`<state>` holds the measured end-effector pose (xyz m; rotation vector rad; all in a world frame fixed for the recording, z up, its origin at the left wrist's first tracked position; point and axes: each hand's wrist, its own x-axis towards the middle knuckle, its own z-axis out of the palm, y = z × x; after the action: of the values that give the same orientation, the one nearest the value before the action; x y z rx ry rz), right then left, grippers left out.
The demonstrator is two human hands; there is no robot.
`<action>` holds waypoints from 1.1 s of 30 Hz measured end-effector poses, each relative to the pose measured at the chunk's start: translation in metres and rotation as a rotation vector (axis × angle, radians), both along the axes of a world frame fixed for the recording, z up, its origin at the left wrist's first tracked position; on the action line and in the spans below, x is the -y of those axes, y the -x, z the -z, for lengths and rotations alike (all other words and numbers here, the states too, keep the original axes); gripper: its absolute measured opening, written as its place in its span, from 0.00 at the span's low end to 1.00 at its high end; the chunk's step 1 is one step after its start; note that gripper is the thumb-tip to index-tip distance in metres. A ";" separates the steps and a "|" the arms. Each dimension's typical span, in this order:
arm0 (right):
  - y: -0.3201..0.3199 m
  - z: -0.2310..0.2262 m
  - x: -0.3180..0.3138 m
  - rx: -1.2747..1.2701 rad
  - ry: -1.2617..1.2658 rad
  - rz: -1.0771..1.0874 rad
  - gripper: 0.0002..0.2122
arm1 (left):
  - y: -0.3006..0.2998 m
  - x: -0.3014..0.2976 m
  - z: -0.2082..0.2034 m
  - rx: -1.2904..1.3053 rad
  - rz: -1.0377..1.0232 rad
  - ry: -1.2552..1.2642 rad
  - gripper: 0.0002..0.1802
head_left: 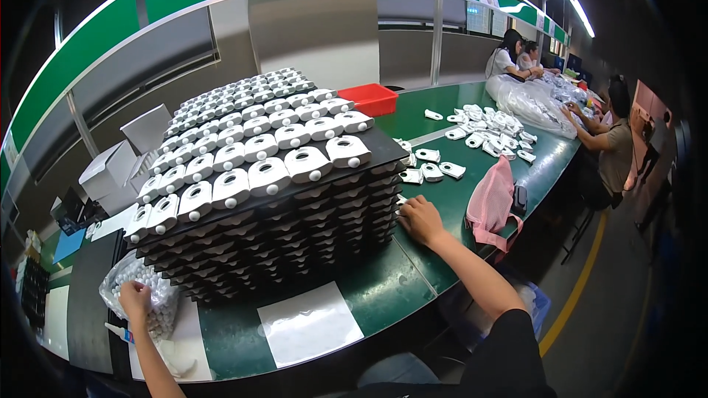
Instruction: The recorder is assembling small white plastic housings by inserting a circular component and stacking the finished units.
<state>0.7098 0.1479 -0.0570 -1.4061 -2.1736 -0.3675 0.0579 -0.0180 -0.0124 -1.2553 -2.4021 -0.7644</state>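
Observation:
My left hand [135, 301] is at the mouth of a clear plastic bag [110, 280] full of small white balls [161, 317]. Its fingers are pinched together, and what they hold, if anything, is hidden. Beside the right side of a tall stack of black trays [295, 236], my right hand [420, 220] is closed on a white plastic part [401, 203], mostly covered by the fingers. Rows of white plastic housings [269, 174], each with an oval opening and a white ball at its near end, fill the top tray.
Loose white housings [490, 129] lie on the green table [376, 280] beyond my right hand, before a red bin [367, 99]. A pink bag [493, 199] rests by the right edge. White paper [310, 322] and a glue bottle [119, 332] lie nearer. Co-workers [611, 140] sit farther along.

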 end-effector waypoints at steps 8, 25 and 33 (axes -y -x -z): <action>0.012 -0.042 0.089 0.128 0.344 0.234 0.09 | -0.016 0.023 -0.025 0.408 0.337 -0.766 0.05; -0.011 -0.050 0.081 0.330 0.244 -0.264 0.10 | -0.299 -0.011 -0.021 1.299 1.085 -0.041 0.11; 0.089 -0.065 0.130 -0.603 0.409 -0.251 0.04 | -0.294 -0.026 0.012 1.651 1.023 -0.077 0.17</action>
<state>0.6208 0.0181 0.0081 -1.2061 -1.9260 0.5556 0.3520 0.0084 -0.0239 -2.3334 -2.1518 -3.0921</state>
